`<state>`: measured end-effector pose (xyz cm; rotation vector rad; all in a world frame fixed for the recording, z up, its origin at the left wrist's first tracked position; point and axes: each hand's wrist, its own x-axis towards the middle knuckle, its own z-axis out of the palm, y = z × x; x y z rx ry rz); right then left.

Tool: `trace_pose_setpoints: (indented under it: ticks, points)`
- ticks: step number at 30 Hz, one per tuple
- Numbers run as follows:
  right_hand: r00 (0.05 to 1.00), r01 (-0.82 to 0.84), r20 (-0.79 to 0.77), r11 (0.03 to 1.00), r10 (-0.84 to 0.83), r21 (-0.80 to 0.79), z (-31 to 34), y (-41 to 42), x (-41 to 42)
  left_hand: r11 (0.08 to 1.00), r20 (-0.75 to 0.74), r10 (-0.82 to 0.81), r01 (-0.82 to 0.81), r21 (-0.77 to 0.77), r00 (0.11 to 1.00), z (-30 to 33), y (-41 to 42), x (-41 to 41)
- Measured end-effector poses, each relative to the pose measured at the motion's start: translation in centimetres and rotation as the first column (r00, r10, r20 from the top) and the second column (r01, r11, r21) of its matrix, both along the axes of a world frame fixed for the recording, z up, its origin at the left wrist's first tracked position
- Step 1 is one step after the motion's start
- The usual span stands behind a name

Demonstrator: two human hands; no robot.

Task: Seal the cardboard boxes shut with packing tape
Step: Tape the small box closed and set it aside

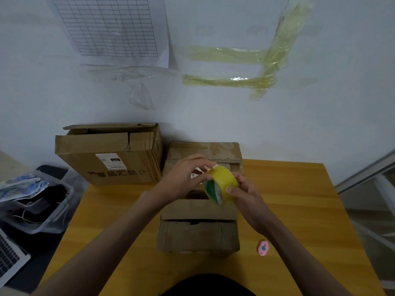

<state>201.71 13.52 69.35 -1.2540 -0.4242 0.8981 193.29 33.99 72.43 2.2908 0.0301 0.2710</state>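
Observation:
A yellow roll of packing tape (224, 182) is held up over a small cardboard box (198, 233) in the middle of the wooden table (299, 210). My right hand (248, 197) grips the roll from the right side. My left hand (188, 176) pinches at the roll's upper left edge, where a bit of tape end shows. The small box's top flaps are partly open, and a dark gap shows under the hands. A larger cardboard box (109, 154) with a white label stands at the back left, its top flaps loose.
A small pink cutter (263, 248) lies on the table right of the small box. A clear plastic bin (36, 204) with papers and a laptop (10, 255) sit off the table's left side. Strips of old tape (230, 55) cling to the wall behind.

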Motion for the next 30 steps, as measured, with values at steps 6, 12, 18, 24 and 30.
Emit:
trace_pose_setpoints:
  ticks: [6, 12, 18, 24, 30]
  points:
    - [0.986, -0.079, 0.143, 0.995, 0.087, -0.059, 0.6, 0.2, -1.0, 0.979, 0.004, 0.029, -0.029, 0.204, 1.000, -0.6, -0.7, -0.2]
    - [0.987, -0.041, 0.150, 0.997, 0.052, -0.073, 0.1, 0.3, -1.8, 0.957, 0.054, -0.004, -0.012, 0.289, 0.999, -0.5, -1.2, -1.0]
    - [0.986, -0.006, 0.166, 0.998, 0.016, -0.063, -0.5, 0.3, -2.0, 0.950, 0.081, 0.035, -0.059, 0.306, 0.996, -0.7, -2.4, -1.5]
    - [0.978, 0.009, 0.210, 0.999, 0.000, -0.043, -1.0, 0.4, -2.3, 0.970, -0.064, 0.084, -0.067, 0.232, 0.994, -0.6, -3.8, -1.4]
    - [0.970, 0.072, 0.233, 0.997, -0.063, -0.029, -1.0, 1.0, -2.9, 0.977, -0.069, 0.124, -0.110, 0.182, 0.990, -0.5, -4.7, -1.5]
